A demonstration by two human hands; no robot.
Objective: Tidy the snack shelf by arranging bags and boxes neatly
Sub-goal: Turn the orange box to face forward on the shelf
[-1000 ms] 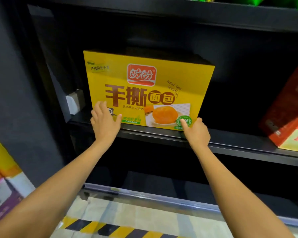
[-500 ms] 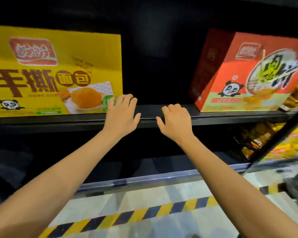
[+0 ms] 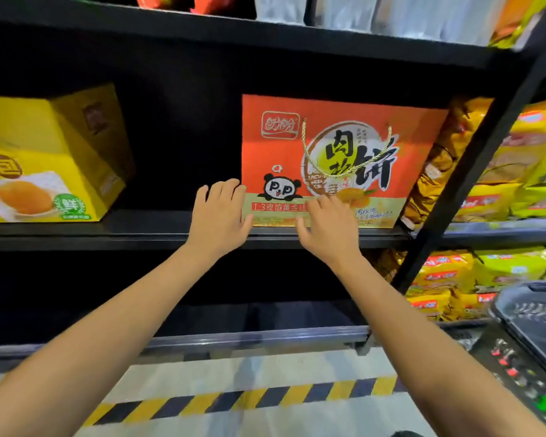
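Observation:
A red snack box (image 3: pixel 338 146) with a panda and a gold cord handle stands upright on the black middle shelf (image 3: pixel 158 230), facing front. My left hand (image 3: pixel 218 217) is at its lower left corner, fingers reaching along the left edge and thumb against the front. My right hand (image 3: pixel 327 230) lies with spread fingers on the lower front of the box, slightly blurred. A yellow bread box (image 3: pixel 44 162) stands on the same shelf at the far left, with a dark gap between the two boxes.
Yellow and orange snack bags (image 3: pixel 514 171) fill the neighbouring shelves to the right, behind a black upright post (image 3: pixel 473 171). More bags sit on the top shelf (image 3: pixel 328 39). A black basket (image 3: pixel 536 313) is at the lower right. Hazard tape (image 3: pixel 234 402) marks the floor.
My view and both hands have shifted right, from the yellow box and the bare shelf edge over to the red box, where both hands now touch its lower front.

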